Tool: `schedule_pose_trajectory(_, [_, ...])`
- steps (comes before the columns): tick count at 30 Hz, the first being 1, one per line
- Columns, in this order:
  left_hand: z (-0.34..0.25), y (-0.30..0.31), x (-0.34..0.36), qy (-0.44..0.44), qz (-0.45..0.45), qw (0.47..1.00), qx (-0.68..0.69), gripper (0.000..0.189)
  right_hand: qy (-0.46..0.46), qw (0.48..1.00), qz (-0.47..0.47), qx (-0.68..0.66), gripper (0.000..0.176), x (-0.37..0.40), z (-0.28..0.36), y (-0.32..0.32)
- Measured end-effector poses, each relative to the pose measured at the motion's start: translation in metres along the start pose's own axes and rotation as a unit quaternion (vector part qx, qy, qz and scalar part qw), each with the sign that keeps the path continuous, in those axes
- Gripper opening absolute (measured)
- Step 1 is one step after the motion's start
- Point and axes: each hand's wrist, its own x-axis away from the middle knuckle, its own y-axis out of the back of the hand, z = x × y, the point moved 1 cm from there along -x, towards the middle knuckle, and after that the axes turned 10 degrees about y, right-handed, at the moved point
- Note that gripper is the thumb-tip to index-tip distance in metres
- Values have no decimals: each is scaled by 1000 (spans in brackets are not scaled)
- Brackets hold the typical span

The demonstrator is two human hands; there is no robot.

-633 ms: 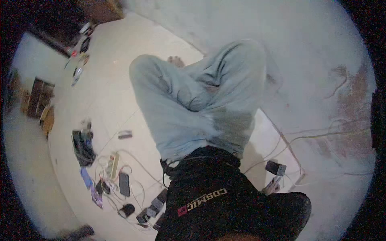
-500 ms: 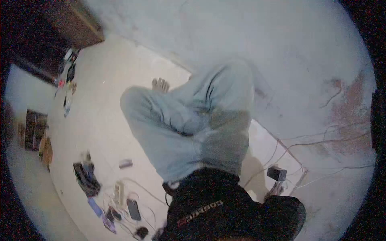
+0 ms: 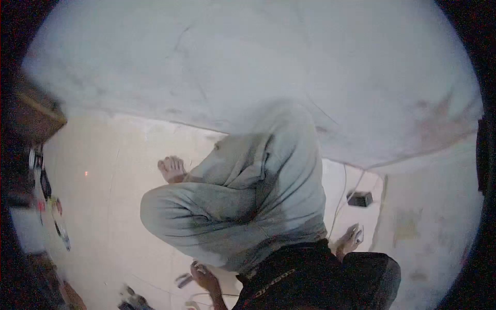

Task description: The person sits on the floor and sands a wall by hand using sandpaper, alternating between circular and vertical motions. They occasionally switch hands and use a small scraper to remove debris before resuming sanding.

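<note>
My left hand [image 3: 205, 277] is low over the pale floor, beside the left knee of my light grey trousers [image 3: 181, 219]. Its fingers are curled; anything inside them is too blurred to name. Just left of it lies a small grey object [image 3: 183, 280]. On the right, my right hand [image 3: 348, 242] rests near the floor beside my dark sleeve [image 3: 372, 279], fingers curled around a small pale thing that I cannot make out. A black box-shaped device [image 3: 359, 199] with a cable stands beyond this hand.
A bare foot [image 3: 172, 169] shows past my folded leg. Thin cables [image 3: 342, 194] run along the floor by the wall [image 3: 248, 62]. Assorted items [image 3: 58, 217] lie at the far left, near a brown piece of furniture [image 3: 39, 116]. A dark blurred object [image 3: 133, 298] is at the bottom.
The view has turned, bringing more wall into sight and shifting most floor clutter out at the bottom. My left hand has come into view beside the small grey object. My right hand shows more clearly.
</note>
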Motion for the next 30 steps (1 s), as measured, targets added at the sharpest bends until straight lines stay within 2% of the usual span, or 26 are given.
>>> schedule_pose_trajectory(1, [-21, -3, -11, -67, -88, 993, 38, 37, -26, 999, -15, -13, 47, 19, 2, -3])
schedule_pose_trajectory(2, [24, -41, -27, -196, -179, 956, -121, 38, -48, 997, -39, -35, 46, 37, 8, -9])
schedule_pose_trajectory(4, [-65, 11, -17, -260, -214, 941, -24, 36, -86, 991, -79, -64, 46, 67, 9, -17])
schedule_pose_trajectory(6, [-68, 20, -11, -249, -154, 955, 33, 36, -121, 983, -114, -83, 45, 89, 16, -26])
schedule_pose_trajectory(9, [-32, 29, -13, -216, -59, 972, 76, 35, -149, 968, -176, -97, 44, 114, 34, -28])
schedule_pose_trajectory(14, [7, 50, -23, -217, -6, 972, 90, 35, -190, 943, -250, -110, 42, 142, 58, -29])
schedule_pose_trajectory(15, [0, 58, -17, -228, -4, 969, 92, 34, -204, 939, -252, -114, 42, 134, 58, -24])
schedule_pose_trajectory(18, [31, 74, -30, -249, 6, 965, 76, 34, -238, 947, -171, -132, 40, 146, 69, -41])
schedule_pose_trajectory(21, [24, 89, -37, -255, 26, 964, 64, 34, -260, 929, -165, -206, 39, 140, 72, -10])
schedule_pose_trajectory(23, [15, 98, -43, -264, 47, 962, 57, 34, -264, 930, -164, -197, 40, 137, 66, 16])
schedule_pose_trajectory(25, [7, 106, -50, -278, 57, 958, 49, 34, -286, 928, -125, -202, 43, 136, 68, 12])
schedule_pose_trajectory(30, [-7, 111, -72, -322, 91, 941, 51, 34, -281, 927, -157, -193, 43, 150, 73, 30])
